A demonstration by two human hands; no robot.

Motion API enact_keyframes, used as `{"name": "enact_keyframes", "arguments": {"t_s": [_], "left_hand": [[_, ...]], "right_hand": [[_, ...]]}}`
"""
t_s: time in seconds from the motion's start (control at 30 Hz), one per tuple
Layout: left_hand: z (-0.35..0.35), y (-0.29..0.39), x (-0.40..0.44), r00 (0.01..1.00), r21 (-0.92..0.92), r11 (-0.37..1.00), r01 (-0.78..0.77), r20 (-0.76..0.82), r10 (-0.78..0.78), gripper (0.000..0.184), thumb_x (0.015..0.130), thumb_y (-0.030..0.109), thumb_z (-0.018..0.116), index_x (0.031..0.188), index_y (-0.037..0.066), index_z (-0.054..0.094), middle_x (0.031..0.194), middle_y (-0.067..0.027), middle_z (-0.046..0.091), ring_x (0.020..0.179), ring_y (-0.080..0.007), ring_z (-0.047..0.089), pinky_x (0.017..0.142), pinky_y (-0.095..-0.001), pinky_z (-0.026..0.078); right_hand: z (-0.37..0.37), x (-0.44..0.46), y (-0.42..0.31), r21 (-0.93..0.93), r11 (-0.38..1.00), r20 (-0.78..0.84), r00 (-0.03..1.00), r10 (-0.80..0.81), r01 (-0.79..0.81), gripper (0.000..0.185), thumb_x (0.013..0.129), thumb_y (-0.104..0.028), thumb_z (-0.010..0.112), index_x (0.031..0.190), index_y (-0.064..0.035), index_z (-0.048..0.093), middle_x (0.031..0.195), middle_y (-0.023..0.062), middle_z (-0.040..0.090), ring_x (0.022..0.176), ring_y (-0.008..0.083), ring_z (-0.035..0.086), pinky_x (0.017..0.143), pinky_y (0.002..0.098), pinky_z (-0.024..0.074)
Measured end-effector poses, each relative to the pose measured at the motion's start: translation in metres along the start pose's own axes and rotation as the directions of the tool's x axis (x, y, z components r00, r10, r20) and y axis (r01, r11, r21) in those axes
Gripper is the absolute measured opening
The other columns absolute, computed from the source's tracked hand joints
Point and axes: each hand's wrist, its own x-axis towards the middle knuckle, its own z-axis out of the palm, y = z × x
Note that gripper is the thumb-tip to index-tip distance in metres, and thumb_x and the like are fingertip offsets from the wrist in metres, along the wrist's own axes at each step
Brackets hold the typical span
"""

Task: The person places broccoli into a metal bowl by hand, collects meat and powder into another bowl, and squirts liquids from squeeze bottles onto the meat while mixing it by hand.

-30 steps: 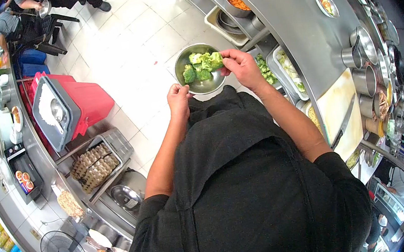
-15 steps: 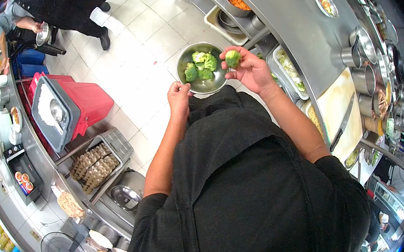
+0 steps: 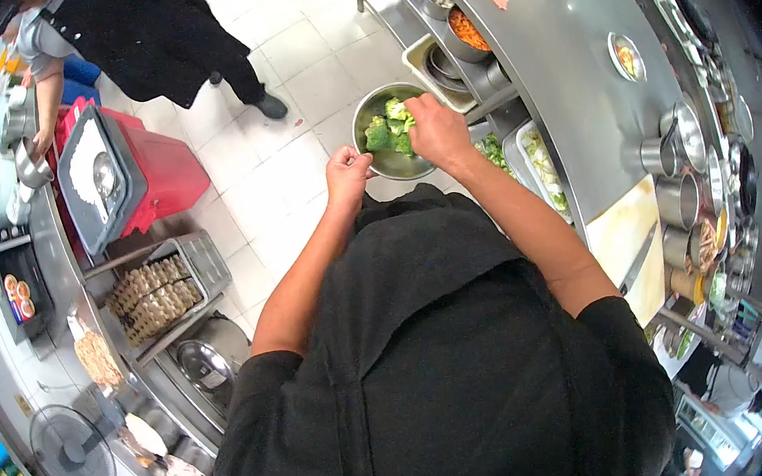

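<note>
A round metal bowl (image 3: 403,169) holds several green broccoli florets (image 3: 379,137) in front of my body. My left hand (image 3: 349,176) grips its near-left rim, thumb and fingers closed on the edge. Inside the right part of the bowl, my right hand (image 3: 440,131) points down with fingers closed on a broccoli floret, which they largely cover.
To the right, a steel counter (image 3: 569,75) carries a cutting board (image 3: 620,234) with a knife (image 3: 639,262). Below it are shelves with a pan of shredded orange food (image 3: 468,31). At left stand a red bin (image 3: 169,173) and egg trays (image 3: 157,296). Another person (image 3: 161,42) stands ahead.
My right hand has lowered its broccoli floret from beside the bowl into it. My left hand still grips the rim. The other person has come nearer and reaches toward the left counter with a pot.
</note>
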Motion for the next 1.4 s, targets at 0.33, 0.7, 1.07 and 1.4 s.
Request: {"name": "enact_keyframes", "arguments": {"t_s": [0.33, 0.7, 1.07, 1.4], "left_hand": [[-0.003, -0.003, -0.003, 0.998, 0.007, 1.0, -0.024, -0.065, 0.024, 0.019, 0.079, 0.003, 0.062, 0.069, 0.006, 0.047, 0.07, -0.0037, 0.055, 0.06, -0.013, 0.057, 0.055, -0.0298, 0.055], [0.004, -0.004, 0.004, 0.996, -0.042, 0.998, 0.044, -0.081, -0.047, 0.02, 0.08, 0.003, 0.062, 0.069, 0.008, 0.047, 0.068, -0.0013, 0.052, 0.06, -0.0116, 0.055, 0.056, -0.0302, 0.055], [0.031, -0.005, 0.038, 0.997, 0.178, 0.982, 0.069, -0.041, -0.063, 0.013, 0.081, 0.01, 0.066, 0.075, 0.007, 0.055, 0.074, -0.0005, 0.054, 0.067, -0.0114, 0.054, 0.057, -0.027, 0.047], [0.202, 0.069, 0.083, 0.974, -0.089, 0.996, -0.026, 0.223, 0.045, 0.01, 0.093, 0.014, 0.057, 0.093, 0.004, 0.058, 0.109, -0.01, 0.058, 0.09, -0.02, 0.062, 0.073, -0.0345, 0.056]], "right_hand": [[0.006, 0.012, 0.001, 0.092, 0.995, 0.035, 0.999, -0.042, 0.039, 0.035, 0.075, -0.018, 0.065, 0.108, -0.0081, 0.063, 0.096, 0.0165, 0.062, 0.082, 0.0344, 0.065, 0.074, 0.0438, 0.0521], [-0.011, 0.038, 0.036, 0.608, 0.789, 0.014, 0.995, 0.098, -0.087, 0.051, 0.077, -0.021, 0.066, 0.121, 0.0003, 0.052, 0.109, 0.0187, 0.059, 0.085, 0.0238, 0.062, 0.075, 0.0356, 0.0515], [0.043, -0.01, 0.124, 0.564, 0.611, 0.375, 0.832, 0.41, -0.555, 0.045, 0.077, -0.031, 0.067, 0.108, 0.0013, 0.061, 0.099, 0.018, 0.066, 0.092, 0.0286, 0.064, 0.081, 0.0393, 0.0501], [-0.061, 0.041, 0.265, 0.909, 0.131, 0.263, 0.788, 0.557, -0.395, 0.02, 0.079, -0.012, 0.063, 0.089, 0.004, 0.059, 0.081, 0.0129, 0.063, 0.069, 0.0207, 0.062, 0.054, 0.036, 0.0529]]}}
